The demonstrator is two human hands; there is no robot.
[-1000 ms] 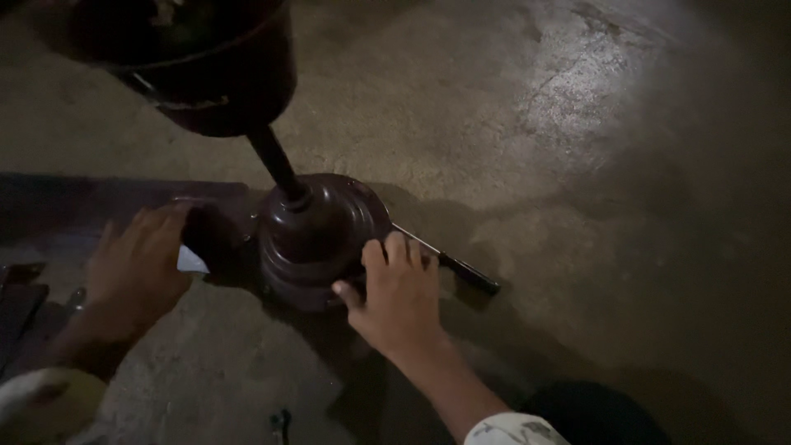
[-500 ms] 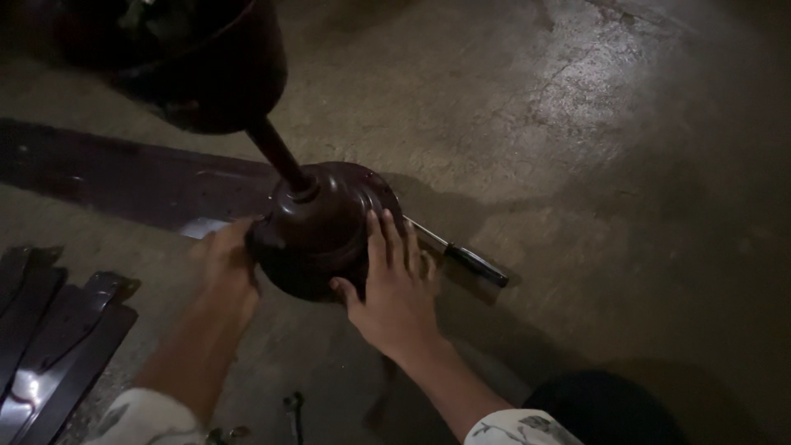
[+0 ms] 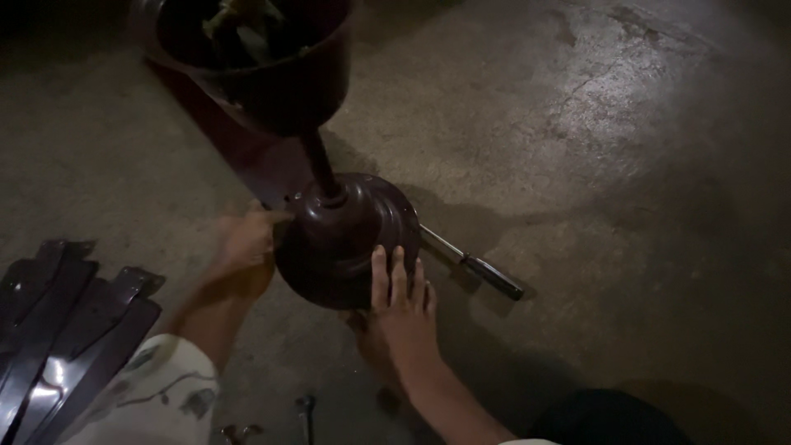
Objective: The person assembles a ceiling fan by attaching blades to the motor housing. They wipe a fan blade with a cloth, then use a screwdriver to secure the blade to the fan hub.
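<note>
head view, one entry per item.

fan motor housing [image 3: 346, 239]: dark brown, round and domed, sitting on the concrete floor [image 3: 626, 165] at centre frame; no label or marking is showing on it. a rod [image 3: 320, 165] is rising from its top toward a dark brown cup-shaped canopy [image 3: 255, 58] at the upper left of the frame, with blurred wiring lying inside.

left hand [image 3: 247, 239]: pressing against the housing's left edge; blurred, so i cannot tell whether the fingers are clenching or lying loose.

right hand [image 3: 401, 309]: lying flat, fingers extended and released, against the housing's lower right rim, grasping nothing.

screwdriver [image 3: 474, 265]: lying on the floor just right of the housing, metal shaft pointing under it, dark handle pointing lower right.

fan blades [image 3: 66, 330]: dark and stacked, occupying the lower left corner, apart from the housing. one more long blade [image 3: 247, 156] is lying flat behind the housing, running to the upper left.

open room: bare floor is stretching across the whole right half and the upper right of the frame.
</note>
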